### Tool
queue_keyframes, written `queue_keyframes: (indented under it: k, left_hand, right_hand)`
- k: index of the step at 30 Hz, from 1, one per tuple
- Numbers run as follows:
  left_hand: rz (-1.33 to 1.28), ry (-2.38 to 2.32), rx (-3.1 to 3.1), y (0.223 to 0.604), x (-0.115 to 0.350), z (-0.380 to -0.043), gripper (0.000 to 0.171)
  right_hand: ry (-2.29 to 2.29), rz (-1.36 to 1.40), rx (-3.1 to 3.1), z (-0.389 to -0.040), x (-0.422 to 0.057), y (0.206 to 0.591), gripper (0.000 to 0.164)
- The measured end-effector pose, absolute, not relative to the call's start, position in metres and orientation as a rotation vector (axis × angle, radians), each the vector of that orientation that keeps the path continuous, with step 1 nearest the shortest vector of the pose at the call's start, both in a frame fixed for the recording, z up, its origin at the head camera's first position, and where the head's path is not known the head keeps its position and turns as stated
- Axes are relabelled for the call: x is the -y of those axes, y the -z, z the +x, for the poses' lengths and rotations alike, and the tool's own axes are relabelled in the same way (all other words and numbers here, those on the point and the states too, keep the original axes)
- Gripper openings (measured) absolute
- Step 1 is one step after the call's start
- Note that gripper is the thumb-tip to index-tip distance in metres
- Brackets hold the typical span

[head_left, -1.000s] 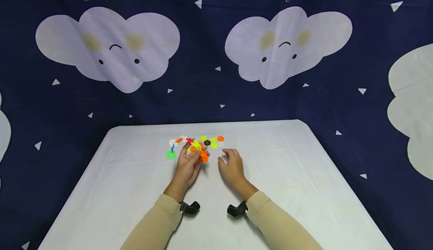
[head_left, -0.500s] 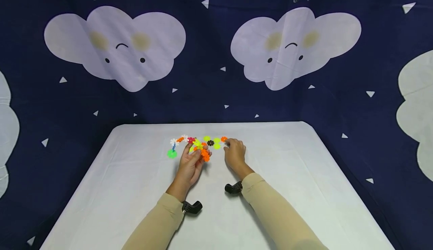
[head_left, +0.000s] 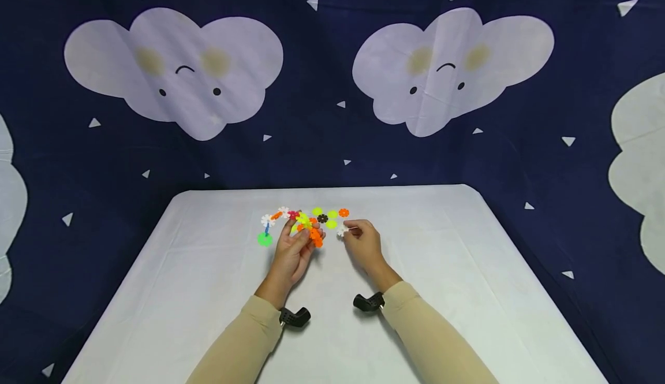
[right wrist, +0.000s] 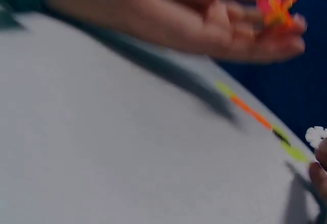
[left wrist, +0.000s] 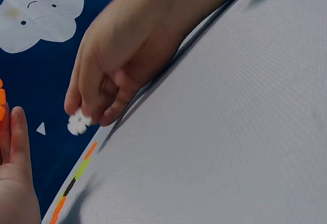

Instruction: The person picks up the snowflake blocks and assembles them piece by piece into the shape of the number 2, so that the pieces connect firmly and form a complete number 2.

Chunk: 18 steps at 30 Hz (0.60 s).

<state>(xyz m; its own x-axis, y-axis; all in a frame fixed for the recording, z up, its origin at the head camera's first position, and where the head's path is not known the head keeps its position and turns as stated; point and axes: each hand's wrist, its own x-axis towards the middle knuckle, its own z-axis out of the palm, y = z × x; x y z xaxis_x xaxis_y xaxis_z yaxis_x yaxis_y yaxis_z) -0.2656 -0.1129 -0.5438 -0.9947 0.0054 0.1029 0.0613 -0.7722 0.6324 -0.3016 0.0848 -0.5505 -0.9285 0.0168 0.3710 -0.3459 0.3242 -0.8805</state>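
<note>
In the head view my left hand (head_left: 291,258) holds a joined chain of flower-shaped plastic snowflake discs between thumb and fingers. Its orange discs (head_left: 316,238) are at the fingertips, with yellow ones beside them. From there the chain runs left through red, white and orange to a green disc (head_left: 265,239). My right hand (head_left: 365,248) pinches one white snowflake disc (head_left: 341,230), apart from the chain. That white disc (left wrist: 79,123) shows clearly under the fingertips in the left wrist view. The right wrist view is blurred, catching the left hand (right wrist: 219,32) with orange and pink pieces (right wrist: 277,8).
Loose discs lie on the white table (head_left: 415,245) beyond the hands: a black one (head_left: 322,219), several yellow-green ones (head_left: 331,224) and an orange one (head_left: 344,213). A dark blue cloth (head_left: 312,164) printed with clouds hangs behind the table's far edge.
The right hand reached forward to the loose discs, took hold of the white one and drew it slightly back towards the person. The left hand keeps its grip on the chain.
</note>
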Motion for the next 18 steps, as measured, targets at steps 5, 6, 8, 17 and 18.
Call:
queue_keyframes:
  k: [5, 6, 8, 17, 18]
  left_hand:
    - [-0.131, 2.912, 1.059, 0.543, 0.114, -0.266, 0.052]
    - [-0.13, 2.906, 1.061, 0.543, 0.114, -0.266, 0.052]
    - [-0.129, 2.894, 1.065, 0.543, 0.114, -0.267, 0.051]
    - [-0.159, 2.885, 1.094, 0.543, 0.114, -0.266, 0.052]
    - [-0.165, 2.888, 1.096, 0.543, 0.114, -0.266, 0.053]
  right_hand:
    - [-2.131, 0.326, 2.109, -0.271, -0.085, 0.544, 0.027]
    - [-2.213, 0.34, 2.08, -0.266, -0.085, 0.543, 0.029]
    - [-2.347, 0.366, 2.034, -0.257, -0.085, 0.542, 0.033]
    - [-2.612, 0.463, 1.888, -0.241, -0.078, 0.54, 0.04]
    - [-2.621, 0.472, 1.88, -0.241, -0.077, 0.54, 0.04]
